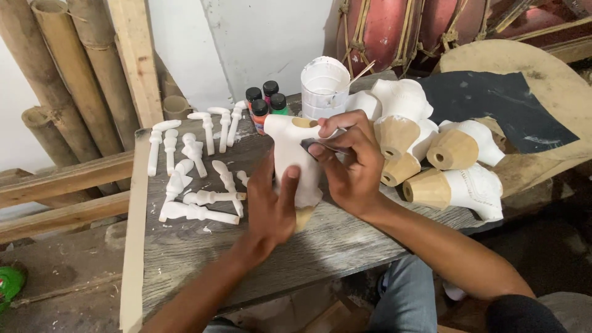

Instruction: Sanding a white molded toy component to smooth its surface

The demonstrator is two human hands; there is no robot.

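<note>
Over the desk (pixel 185 246), left hand (pixel 271 206) grips a white torso (pixel 293 154); right hand (pixel 351 166) pinches sandpaper (pixel 317 147) against it. Sanding appears underway; steady strokes needed.

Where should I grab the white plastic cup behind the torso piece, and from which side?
Grip the white cup around its ribbed wall, coming from above and the front-left. It stands upright with its rim open; the paint bottles crowd its left and white torsos its right.

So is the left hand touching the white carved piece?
Touching. The head view shows the left hand wrapped around the white carved piece from below, thumb pressed flat on its front.
</note>
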